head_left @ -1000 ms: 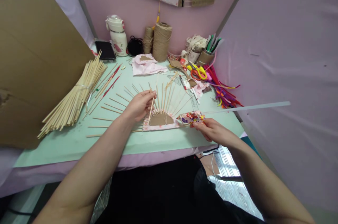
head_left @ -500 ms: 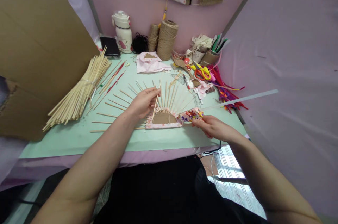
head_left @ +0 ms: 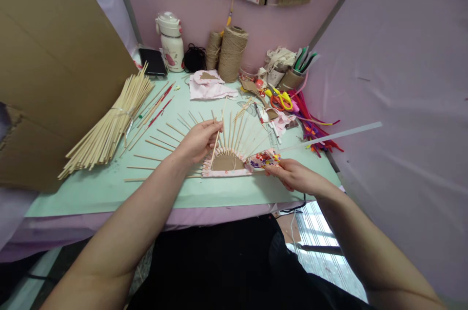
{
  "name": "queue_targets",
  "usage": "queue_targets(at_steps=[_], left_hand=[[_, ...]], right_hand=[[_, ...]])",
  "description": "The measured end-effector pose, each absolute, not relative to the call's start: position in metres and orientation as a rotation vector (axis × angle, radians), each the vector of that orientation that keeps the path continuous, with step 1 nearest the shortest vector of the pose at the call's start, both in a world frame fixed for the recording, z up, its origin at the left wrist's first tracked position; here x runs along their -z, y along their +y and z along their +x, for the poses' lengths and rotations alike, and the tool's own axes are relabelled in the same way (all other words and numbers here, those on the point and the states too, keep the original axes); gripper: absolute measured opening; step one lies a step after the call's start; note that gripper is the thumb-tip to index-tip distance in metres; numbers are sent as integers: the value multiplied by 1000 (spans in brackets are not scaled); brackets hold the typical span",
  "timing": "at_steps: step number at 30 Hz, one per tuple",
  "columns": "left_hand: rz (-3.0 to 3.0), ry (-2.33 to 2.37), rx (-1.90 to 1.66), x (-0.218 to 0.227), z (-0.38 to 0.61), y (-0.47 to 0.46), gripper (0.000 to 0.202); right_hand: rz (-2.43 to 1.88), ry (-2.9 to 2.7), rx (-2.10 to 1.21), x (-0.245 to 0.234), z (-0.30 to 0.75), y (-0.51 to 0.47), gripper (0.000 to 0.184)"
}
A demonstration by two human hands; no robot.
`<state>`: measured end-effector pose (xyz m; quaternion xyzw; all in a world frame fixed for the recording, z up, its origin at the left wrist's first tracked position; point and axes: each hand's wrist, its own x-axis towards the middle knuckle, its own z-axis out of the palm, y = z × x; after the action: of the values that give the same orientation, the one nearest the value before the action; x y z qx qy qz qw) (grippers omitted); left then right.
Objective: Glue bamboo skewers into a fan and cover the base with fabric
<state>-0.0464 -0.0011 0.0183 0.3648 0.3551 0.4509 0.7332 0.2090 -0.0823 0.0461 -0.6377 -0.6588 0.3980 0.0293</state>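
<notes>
A cardboard half circle (head_left: 229, 163) edged in pink-spotted cloth lies flat near the table's front, with thin wooden sticks (head_left: 160, 144) fanning out from its curved rim. My left hand (head_left: 200, 140) is closed over its left part, pinching one wooden stick (head_left: 216, 146) that stands tilted, its lower end at the rim. In my right hand (head_left: 294, 175) is a flower-patterned hot glue gun (head_left: 263, 159), its nozzle pointing left at the rim's right end. A long clear glue stick (head_left: 343, 133) juts from its back. My right fingers wrap around the handle and partly hide it.
To the left, a tied bundle of sticks (head_left: 109, 127) rests against a large cardboard sheet (head_left: 62, 66). Along the back stand a white bottle (head_left: 171, 47) and twine spools (head_left: 233, 54). Scissors (head_left: 281, 99), pens and coloured pipe cleaners (head_left: 317, 134) lie at the right.
The view has shifted very slightly. Both hands keep the same hold, the wooden stick and the glue gun staying nearly in place.
</notes>
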Motion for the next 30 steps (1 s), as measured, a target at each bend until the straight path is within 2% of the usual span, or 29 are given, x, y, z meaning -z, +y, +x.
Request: queue_targets(at_steps=[30], left_hand=[[824,777,-997,-16,-47,0,26]], right_hand=[[-1997,-2080,-1171,-48,212,-82,61]])
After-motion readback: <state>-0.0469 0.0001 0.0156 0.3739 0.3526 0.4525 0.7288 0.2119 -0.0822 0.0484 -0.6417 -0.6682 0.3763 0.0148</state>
